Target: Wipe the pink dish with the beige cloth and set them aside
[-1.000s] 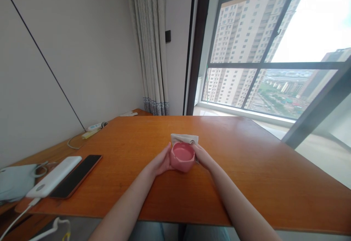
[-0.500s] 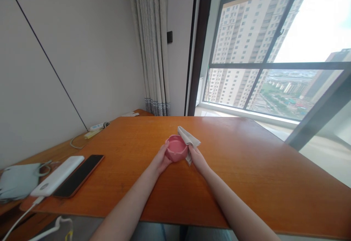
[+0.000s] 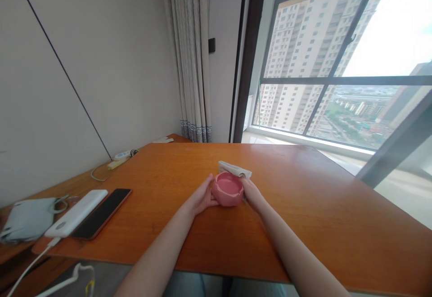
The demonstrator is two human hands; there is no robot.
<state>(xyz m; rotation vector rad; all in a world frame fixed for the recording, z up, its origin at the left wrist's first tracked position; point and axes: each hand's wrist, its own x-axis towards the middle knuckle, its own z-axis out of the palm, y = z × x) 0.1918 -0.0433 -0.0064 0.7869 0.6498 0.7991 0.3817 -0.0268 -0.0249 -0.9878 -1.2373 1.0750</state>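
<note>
A pink bowl with a notched rim, which looks like an ashtray, is at the middle of the wooden table, its opening facing up and toward me. My left hand grips its left side, thumb near the rim and fingers against the wall. My right hand is closed on a pale grey cloth at the bowl's right side. The cloth sticks out behind the far rim. The right fingertips are partly hidden by the bowl. Whether the bowl's base touches the table cannot be made out.
At the left of the table lie a black phone and a white power bank with a cable plugged in. Beyond them are a pale grey pouch and a power strip. A large window stands at the right.
The bowl and both hands have shifted slightly to the right and nearer in the view. The cloth now lies flatter behind the rim, and its hanging lower end is mostly hidden.
</note>
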